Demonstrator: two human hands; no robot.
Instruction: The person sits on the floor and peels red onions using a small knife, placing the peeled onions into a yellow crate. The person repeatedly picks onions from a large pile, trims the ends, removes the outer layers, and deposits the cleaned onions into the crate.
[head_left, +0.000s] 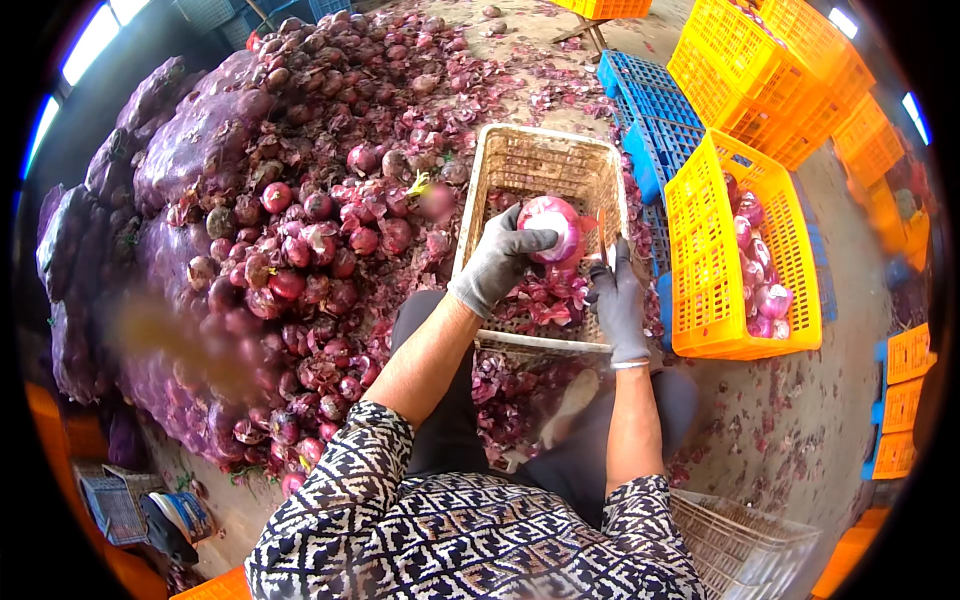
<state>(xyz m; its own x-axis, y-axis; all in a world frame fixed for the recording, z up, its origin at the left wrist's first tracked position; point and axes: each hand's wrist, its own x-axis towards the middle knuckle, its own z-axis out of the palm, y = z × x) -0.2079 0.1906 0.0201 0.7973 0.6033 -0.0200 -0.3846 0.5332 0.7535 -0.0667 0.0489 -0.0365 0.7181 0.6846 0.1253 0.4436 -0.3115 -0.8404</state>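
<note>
In a grey glove, my left hand (501, 259) grips a large red onion (559, 225) over a white plastic crate (551, 135). The onion's face shows pale flesh where outer skin is off. My right hand (621, 304), gloved too, is closed around a knife whose thin blade (601, 236) points up just right of the onion; its handle is mostly hidden by the fingers. Loose onion skins (544, 304) lie in the bottom of the crate, between my knees.
A heap of unpeeled red onions (322, 247) and full mesh sacks (187, 150) fill the left. At right, a yellow crate (686, 300) holds peeled onions (772, 300) beside a blue plastic pallet (652, 112). Stacked yellow crates (750, 75) stand behind. An empty crate (742, 540) sits at lower right.
</note>
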